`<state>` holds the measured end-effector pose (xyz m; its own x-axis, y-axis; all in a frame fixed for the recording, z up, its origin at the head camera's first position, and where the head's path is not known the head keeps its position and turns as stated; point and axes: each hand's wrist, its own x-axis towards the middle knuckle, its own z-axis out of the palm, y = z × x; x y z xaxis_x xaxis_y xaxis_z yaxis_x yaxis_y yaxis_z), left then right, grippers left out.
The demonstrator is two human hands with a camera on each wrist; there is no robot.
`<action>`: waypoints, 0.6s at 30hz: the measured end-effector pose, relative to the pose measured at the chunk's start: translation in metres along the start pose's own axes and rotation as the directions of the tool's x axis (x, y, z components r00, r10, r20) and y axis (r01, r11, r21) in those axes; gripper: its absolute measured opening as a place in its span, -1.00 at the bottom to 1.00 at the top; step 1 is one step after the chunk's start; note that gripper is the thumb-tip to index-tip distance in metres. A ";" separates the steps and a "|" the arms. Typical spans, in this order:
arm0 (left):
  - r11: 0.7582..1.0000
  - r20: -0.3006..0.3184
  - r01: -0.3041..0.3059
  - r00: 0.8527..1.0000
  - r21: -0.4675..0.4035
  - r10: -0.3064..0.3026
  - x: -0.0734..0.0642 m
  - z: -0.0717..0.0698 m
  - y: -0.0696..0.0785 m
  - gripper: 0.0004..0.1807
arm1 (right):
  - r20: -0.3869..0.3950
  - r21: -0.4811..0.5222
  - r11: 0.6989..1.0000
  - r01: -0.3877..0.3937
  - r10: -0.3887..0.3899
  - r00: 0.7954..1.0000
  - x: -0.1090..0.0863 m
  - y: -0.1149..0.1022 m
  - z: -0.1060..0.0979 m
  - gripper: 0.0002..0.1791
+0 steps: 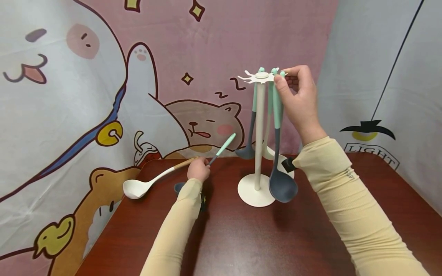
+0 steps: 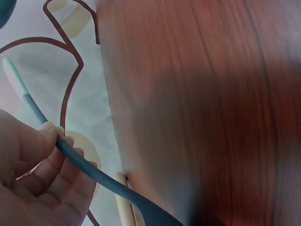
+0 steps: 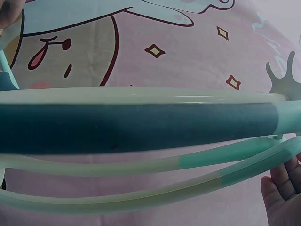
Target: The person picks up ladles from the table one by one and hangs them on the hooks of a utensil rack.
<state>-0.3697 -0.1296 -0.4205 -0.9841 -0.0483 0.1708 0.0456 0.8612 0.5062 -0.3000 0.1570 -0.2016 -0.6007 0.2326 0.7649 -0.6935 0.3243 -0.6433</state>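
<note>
My left hand (image 1: 198,170) pinches the dark grey shaft of a mint-handled utensil (image 2: 80,160) between thumb and fingers. Its handle points up and away, and its rounded grey end shows low beside the forearm. At the top of a cream utensil stand (image 1: 259,134), my right hand (image 1: 300,99) has thumb and index finger closed about the upper end of a grey ladle's (image 1: 283,186) mint handle. This ladle hangs at the stand's front right. A smaller grey utensil (image 1: 246,151) and pale utensils (image 3: 131,201) hang there too.
A white ladle (image 1: 138,188) with a wooden handle lies at the left on the brown table (image 1: 228,237). Bare hooks (image 1: 246,78) stick out on the stand's left side. A cartoon-printed cloth (image 1: 214,46) hangs behind the table.
</note>
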 end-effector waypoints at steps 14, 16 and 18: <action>0.982 -0.052 -0.090 0.995 -0.165 0.083 -0.007 -0.001 0.019 -0.92 | -0.009 -0.003 1.000 0.008 -0.008 1.000 0.001 0.001 -0.002 -0.70; 0.975 -0.057 -0.086 0.995 -0.204 0.076 -0.008 -0.003 0.021 -0.91 | -0.006 -0.004 1.000 0.009 -0.009 1.000 0.001 0.001 -0.001 -0.73; 0.967 -0.065 -0.086 0.995 -0.241 0.072 -0.009 -0.005 0.023 -0.89 | -0.005 -0.005 1.000 0.007 -0.007 1.000 0.001 0.002 -0.001 -0.76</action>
<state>-0.3587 -0.1120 -0.4067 -0.9649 -0.0190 0.2618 0.1701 0.7144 0.6787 -0.3013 0.1585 -0.2019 -0.5944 0.2347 0.7692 -0.6955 0.3301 -0.6382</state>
